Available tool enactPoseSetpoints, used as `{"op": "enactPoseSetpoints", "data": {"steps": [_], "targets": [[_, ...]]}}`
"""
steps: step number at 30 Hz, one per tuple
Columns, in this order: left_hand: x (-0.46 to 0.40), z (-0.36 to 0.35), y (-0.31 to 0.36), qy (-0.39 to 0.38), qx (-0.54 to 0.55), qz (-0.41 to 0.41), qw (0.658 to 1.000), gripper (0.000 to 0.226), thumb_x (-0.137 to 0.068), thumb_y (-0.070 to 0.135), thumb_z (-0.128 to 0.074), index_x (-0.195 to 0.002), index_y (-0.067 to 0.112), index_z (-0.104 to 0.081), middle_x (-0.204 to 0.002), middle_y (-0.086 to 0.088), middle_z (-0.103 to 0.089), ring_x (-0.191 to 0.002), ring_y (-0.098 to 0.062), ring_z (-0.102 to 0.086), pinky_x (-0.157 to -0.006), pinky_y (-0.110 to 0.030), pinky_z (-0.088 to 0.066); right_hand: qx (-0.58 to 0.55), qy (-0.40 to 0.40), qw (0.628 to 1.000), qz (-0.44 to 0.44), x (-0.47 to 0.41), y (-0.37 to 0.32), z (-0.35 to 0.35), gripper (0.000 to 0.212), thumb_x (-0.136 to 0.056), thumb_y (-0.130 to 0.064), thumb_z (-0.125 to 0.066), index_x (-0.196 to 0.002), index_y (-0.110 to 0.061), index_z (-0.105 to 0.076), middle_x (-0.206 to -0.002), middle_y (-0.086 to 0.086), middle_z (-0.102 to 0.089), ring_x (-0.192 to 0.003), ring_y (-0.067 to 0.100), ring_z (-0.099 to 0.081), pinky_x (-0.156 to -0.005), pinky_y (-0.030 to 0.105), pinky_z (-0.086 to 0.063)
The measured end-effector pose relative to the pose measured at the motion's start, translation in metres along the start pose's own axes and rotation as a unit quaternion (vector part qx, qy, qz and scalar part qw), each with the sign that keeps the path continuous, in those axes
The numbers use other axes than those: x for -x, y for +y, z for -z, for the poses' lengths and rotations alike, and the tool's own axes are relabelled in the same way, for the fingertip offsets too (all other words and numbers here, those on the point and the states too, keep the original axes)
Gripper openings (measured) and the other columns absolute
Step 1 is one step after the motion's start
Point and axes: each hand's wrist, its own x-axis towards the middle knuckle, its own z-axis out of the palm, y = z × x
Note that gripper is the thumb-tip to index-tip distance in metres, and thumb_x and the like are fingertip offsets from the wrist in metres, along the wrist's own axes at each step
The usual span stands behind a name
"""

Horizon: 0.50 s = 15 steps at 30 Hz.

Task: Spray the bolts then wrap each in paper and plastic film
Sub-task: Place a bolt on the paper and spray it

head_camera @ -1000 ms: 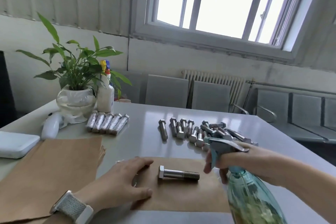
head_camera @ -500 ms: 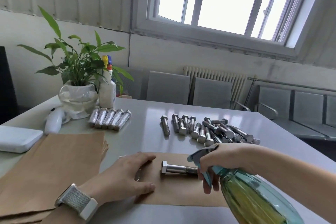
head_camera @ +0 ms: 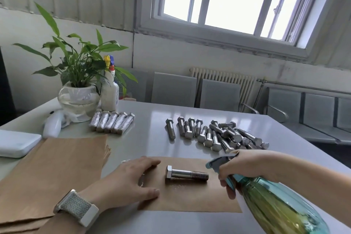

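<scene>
Now the right hand (head_camera: 241, 165) grips the spray bottle (head_camera: 277, 205), nozzle aimed left at 1 bolt (head_camera: 187, 174) lying on the paper sheet (head_camera: 190, 195), probably so the paper catches the drops. The left hand (head_camera: 129, 180) lies flat with fingers straight on the sheet's left edge (to stop sliding). Unwrapped bolts (head_camera: 218, 137) wait farther away, well apart, so room for rolling remains.

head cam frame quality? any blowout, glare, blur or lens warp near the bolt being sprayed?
Head view: window blown out to white; table carries a pale sheen from it; wide-angle warp tilts the window frame and wall. Bolt on the paper sheet is sharp, with a short shadow toward the camera. Spray bottle in the right hand looks soft at the frame's bottom edge.
</scene>
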Motion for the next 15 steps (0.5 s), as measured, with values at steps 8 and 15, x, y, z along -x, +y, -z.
{"op": "enactPoseSetpoints", "data": {"steps": [8, 15], "targets": [[0.0, 0.0, 0.001, -0.01, 0.0, 0.007, 1.0, 0.072, -0.081, 0.059, -0.064, -0.143, 0.046, -0.031, -0.137, 0.033, -0.036, -0.123, 0.015, -0.031, -0.106, -0.01, -0.02, -0.055, 0.002, 0.998, 0.032, 0.003, 0.008, 0.017, 0.019, -0.083, -0.02, -0.07, -0.096, -0.009, -0.062, -0.087, 0.005, -0.077, -0.068, 0.014, -0.06, -0.06, 0.021, -0.045], [0.001, 0.001, 0.004, -0.007, 0.001, 0.008, 1.0, 0.07, -0.08, 0.059, -0.064, -0.141, 0.048, -0.031, -0.125, 0.044, -0.025, -0.118, 0.02, -0.025, -0.099, 0.0, -0.011, -0.285, 0.12, 0.921, 0.235, -0.022, -0.045, 0.072, 0.03, -0.085, -0.017, -0.074, -0.111, -0.006, -0.063, -0.098, 0.011, -0.076, -0.059, 0.019, -0.063, -0.052, 0.027, -0.054]]}}
